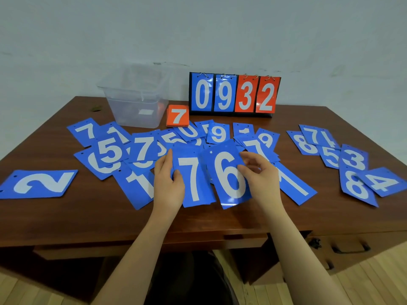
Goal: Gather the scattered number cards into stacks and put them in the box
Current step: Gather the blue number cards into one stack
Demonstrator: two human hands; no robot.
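Note:
Several blue number cards lie scattered over the brown table [66, 219]. My left hand [168, 183] grips the left edge of a small stack topped by a blue 7 card [193, 179]. My right hand [261, 175] pinches the right edge of a blue 6 card [229, 177], which overlaps that stack. An orange stack topped by a 7 [178, 116] lies beside the clear plastic box [135, 100] at the back left. A blue 2 card [41, 183] lies apart at the far left, and a separate group with a blue 4 card [384, 181] lies at the right.
A flip scoreboard [234, 94] reading 0932 stands at the back centre against the wall. A table drawer with a dark handle [350, 249] shows at the lower right. Wooden floor lies below the table.

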